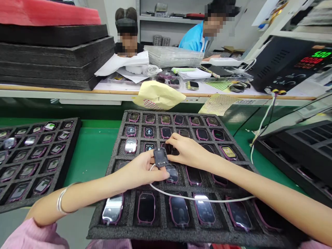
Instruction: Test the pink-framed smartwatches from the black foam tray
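Left hand [141, 171] pinches a small black charger clip [160, 157] w/ white cable [197, 199] over mid foam tray [118, 147]; right hand [185, 150] has fingers pressed on a watch [169, 148] in its slot. Clip looks light, hard plastic – best held by its sides; the glass faces prob scratch & smudge, so grip the bezel. Foam walls are soft, slots snug. Cable drags across lower rows and could snag. Second tray [67, 138] close on left, green surface [90, 152] between; room is mostly upward
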Tool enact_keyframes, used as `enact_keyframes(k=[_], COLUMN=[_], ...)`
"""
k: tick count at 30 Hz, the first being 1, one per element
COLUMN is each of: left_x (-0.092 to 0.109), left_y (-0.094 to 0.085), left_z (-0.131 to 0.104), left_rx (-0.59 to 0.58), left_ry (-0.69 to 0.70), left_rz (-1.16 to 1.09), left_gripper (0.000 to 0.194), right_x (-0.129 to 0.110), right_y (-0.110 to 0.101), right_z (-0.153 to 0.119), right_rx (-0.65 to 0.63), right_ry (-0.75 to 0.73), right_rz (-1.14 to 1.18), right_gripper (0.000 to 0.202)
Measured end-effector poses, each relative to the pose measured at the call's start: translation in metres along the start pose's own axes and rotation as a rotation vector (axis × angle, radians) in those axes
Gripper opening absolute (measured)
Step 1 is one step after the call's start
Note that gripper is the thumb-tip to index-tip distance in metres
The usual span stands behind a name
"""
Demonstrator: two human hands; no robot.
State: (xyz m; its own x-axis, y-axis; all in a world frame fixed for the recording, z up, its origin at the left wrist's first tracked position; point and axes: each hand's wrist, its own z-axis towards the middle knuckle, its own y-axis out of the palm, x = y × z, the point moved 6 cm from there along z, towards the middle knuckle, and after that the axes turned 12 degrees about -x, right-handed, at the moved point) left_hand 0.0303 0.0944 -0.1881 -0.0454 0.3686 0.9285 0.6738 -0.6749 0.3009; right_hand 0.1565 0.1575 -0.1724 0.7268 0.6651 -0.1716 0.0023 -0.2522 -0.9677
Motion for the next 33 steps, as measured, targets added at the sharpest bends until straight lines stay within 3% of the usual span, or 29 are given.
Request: enact_keyframes(k=[4,6,9,11,14,21,24,28,33], left_x=[-0.01,-0.017,-0.02,-0.018,-0.018,-0.021,-0.021,-0.019,-0.014], left_y=[0.0,-0.001,-0.001,-0.002,-0.002,0.003,0.003,0.003,0.004], left_z=[0.011,0.013,0.014,0.015,0.016,0.012,0.011,0.012,0.012], left_rx=[-0.003,-0.03,-0.068,-0.061,-0.019,0.053,0.07,0.071,0.056], left_ry=[-0.054,-0.054,-0.005,0.044,0.087,0.099,0.104,0.101,0.113], left_rz=[-0.005,-0.016,-0.001,0.037,0.049,0.047,0.044,0.065,0.092], left_gripper=[0.03,0.034,0.044,0.044,0.037,0.022,0.024,0.026,0.028], right_x=[0.009,0.003,-0.019,-0.03,-0.038,-0.04,-0.04,-0.038,-0.037], right_y=[-0.022,-0.034,-0.033,-0.024,-0.013,0.004,0.002,-0.002,-0.003], right_z=[-0.018,-0.031,-0.04,-0.041,-0.041,-0.047,-0.05,-0.049,-0.05], right_rx=[0.225,0.335,0.273,0.213,0.23,0.325,0.398,0.418,0.426], right_ry=[-0.025,-0.11,-0.265,-0.296,-0.314,-0.347,-0.374,-0.383,-0.344], right_rz=[0.175,0.287,0.306,0.229,0.13,0.143,0.219,0.365,0.375], right_gripper=[0.025,0.024,0.029,0.031,0.032,0.035,0.035,0.034,0.038])
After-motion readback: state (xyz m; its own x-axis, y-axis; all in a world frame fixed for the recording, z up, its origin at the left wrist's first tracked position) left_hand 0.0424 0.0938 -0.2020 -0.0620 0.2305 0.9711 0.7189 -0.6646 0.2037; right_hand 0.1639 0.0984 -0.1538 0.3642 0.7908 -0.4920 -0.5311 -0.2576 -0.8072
